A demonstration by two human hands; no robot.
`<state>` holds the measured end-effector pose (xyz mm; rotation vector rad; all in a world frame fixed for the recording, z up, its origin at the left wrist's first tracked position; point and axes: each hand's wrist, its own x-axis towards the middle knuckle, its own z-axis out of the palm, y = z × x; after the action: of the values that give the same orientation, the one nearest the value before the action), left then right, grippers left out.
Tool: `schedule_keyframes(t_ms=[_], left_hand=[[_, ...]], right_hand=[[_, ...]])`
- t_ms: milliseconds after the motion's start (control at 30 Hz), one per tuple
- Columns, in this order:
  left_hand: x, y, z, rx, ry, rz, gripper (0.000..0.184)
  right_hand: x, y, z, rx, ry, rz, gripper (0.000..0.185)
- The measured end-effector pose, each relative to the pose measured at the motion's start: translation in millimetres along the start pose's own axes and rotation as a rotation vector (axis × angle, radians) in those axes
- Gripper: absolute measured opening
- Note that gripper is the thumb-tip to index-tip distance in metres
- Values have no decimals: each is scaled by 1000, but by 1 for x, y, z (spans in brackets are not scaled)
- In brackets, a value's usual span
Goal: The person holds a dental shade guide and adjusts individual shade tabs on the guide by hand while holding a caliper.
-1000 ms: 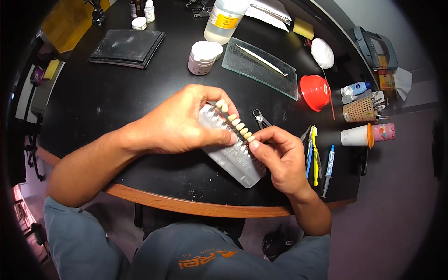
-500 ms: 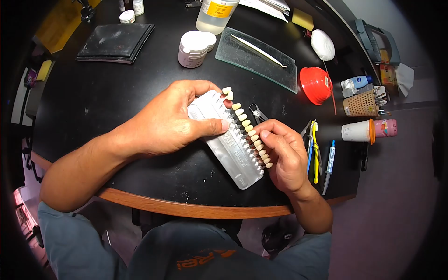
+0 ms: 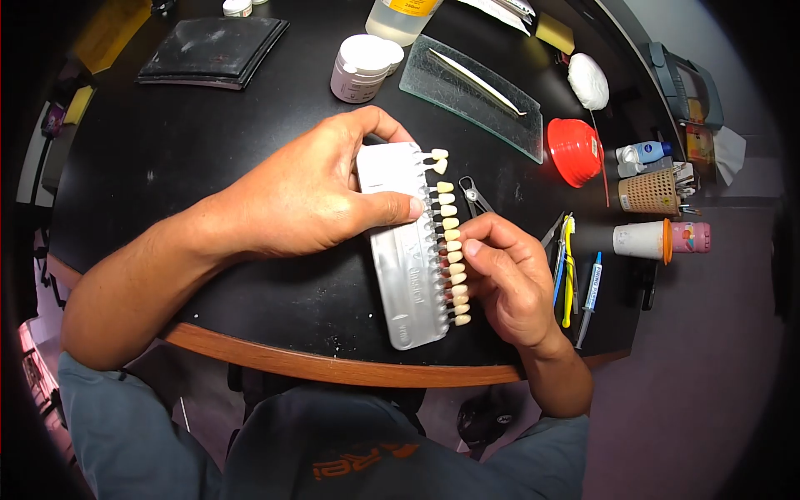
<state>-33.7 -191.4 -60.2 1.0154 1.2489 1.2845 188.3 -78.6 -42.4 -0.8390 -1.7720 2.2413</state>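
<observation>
A dental shade guide (image 3: 410, 275), a silvery holder with a row of tooth-shaped tabs along its right side, is held above the table in front of me. My left hand (image 3: 333, 187) grips its upper part, thumb across the front face and fingers behind. The thumb and index finger of my right hand (image 3: 512, 279) are pinched at a cream shade tab (image 3: 452, 247) midway down the row. Near the top, one tab (image 3: 440, 155) sits at a different angle from the others. The remaining fingers of my right hand curl behind the lower tabs.
Beyond my hands lie a glass slab (image 3: 475, 96) with a white spatula, a white-lidded jar (image 3: 358, 71) and a black case (image 3: 212, 50). To the right are a red bowl (image 3: 575, 152), a yellow toothbrush (image 3: 568, 267), a syringe (image 3: 590, 296) and calipers (image 3: 473, 196).
The shade guide has turned more upright and its top has shifted right, carried by my left hand. My right thumb and index finger stay at the tabs. The view has shifted slightly.
</observation>
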Motion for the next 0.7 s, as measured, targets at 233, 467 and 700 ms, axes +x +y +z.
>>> schedule_keyframes(t_ms=[233, 467, 700], left_hand=[[1, 1, -1, -134, -74, 35, 33], [3, -1, 1, -38, -70, 113, 34], [2, 4, 1, -3, -66, 67, 35]], right_hand=[[-1, 1, 0, -19, -36, -4, 13], [1, 3, 0, -67, -31, -17, 11], [2, 7, 1, -55, -41, -55, 12]])
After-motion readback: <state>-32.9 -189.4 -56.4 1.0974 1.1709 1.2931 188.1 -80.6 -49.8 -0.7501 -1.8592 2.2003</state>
